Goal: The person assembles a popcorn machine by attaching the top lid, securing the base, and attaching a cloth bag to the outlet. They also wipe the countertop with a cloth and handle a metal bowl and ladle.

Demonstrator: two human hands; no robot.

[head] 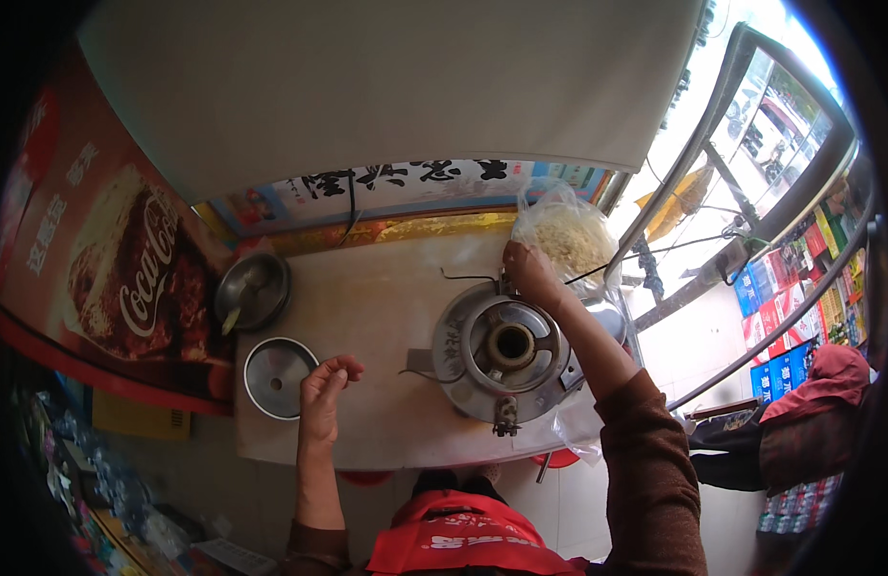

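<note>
My left hand [332,381] is raised over the left part of the table with its fingers loosely curled, right of a round metal pan with a central hole [270,381]; it holds nothing that I can see. A round metal machine with an open central well [480,360] stands on the right half of the table. My right hand [528,270] reaches past it to its far edge, beside a clear plastic bag of pale, crumbly stuff [570,241]. The fingertips are hidden, so whether they grip anything does not show.
Stacked metal bowls [253,291] with a utensil inside stand at the table's back left. A red Coca-Cola cabinet [134,273] flanks the left side. At the right are a metal-framed window [725,155] and a person in a red head covering [822,389]. A red stool [559,459] is partly under the table.
</note>
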